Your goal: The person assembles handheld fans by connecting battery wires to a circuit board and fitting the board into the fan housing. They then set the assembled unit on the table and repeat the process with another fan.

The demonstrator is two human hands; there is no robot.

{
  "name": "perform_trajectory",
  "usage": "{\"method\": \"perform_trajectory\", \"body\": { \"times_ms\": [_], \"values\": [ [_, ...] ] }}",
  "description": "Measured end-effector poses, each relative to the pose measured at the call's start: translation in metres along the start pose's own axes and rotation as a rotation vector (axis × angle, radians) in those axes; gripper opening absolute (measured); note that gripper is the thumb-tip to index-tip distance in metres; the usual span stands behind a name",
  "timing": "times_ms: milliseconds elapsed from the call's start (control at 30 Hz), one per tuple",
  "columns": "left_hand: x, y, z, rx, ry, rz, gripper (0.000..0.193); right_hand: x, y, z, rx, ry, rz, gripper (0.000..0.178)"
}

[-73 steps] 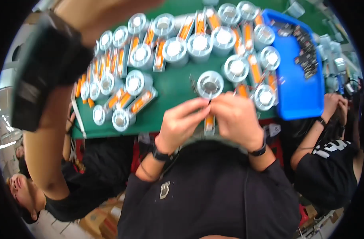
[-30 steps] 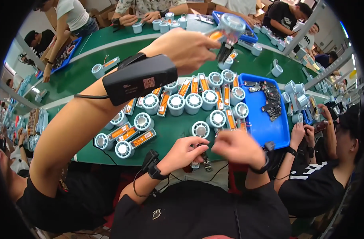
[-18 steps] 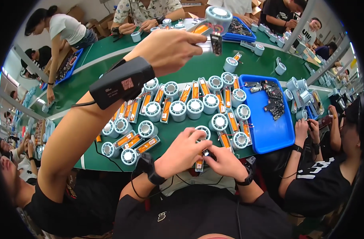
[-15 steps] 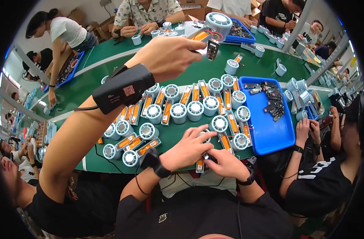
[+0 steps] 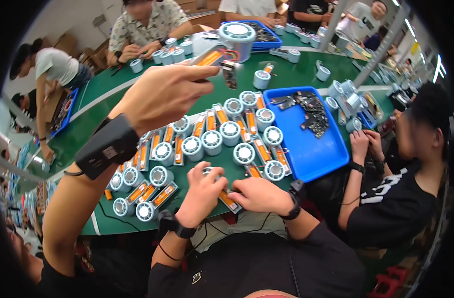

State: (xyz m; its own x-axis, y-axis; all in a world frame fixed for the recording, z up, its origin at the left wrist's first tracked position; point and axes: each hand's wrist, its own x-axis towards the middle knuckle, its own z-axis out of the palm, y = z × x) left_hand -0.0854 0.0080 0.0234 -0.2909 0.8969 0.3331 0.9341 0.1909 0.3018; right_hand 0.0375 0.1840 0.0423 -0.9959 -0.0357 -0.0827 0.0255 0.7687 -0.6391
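Your left hand point(image 5: 201, 194) arches over the round head of a pale-blue fan-like unit at lower centre, fingers spread and curled; whether they grip, you can't tell from here. The unit's handle, with its orange battery cell point(image 5: 229, 202), slants from that head toward lower right. Your right hand point(image 5: 261, 194) is nearer its lower end, thumb and forefinger bent close beside a small dark part point(image 5: 228, 190); their grip is unclear. A blue tray point(image 5: 68, 118) at left and another point(image 5: 266, 46) at top centre carry dark parts; the big blue tray point(image 5: 306, 154), right of centre, has circuit boards point(image 5: 309, 113) heaped in its upper half.
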Motion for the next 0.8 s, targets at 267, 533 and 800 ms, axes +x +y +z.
{"method": "perform_trajectory", "body": {
  "times_ms": [267, 533, 800],
  "values": [
    [-0.015, 0.006, 0.004, -0.14, 0.055, -0.211, 0.013, 0.012, -0.009, 0.03, -0.129, 0.268, 0.043, 0.019],
    [-0.019, -0.003, 0.006, -0.083, 0.126, -0.148, 0.007, 0.001, 0.013, 0.062, 0.165, 0.415, -0.099, 0.024],
    [-0.011, 0.008, -0.005, 0.018, -0.055, -0.201, 0.01, -0.006, 0.013, 0.061, 0.23, 0.417, -0.117, 0.026]
  ]
}}
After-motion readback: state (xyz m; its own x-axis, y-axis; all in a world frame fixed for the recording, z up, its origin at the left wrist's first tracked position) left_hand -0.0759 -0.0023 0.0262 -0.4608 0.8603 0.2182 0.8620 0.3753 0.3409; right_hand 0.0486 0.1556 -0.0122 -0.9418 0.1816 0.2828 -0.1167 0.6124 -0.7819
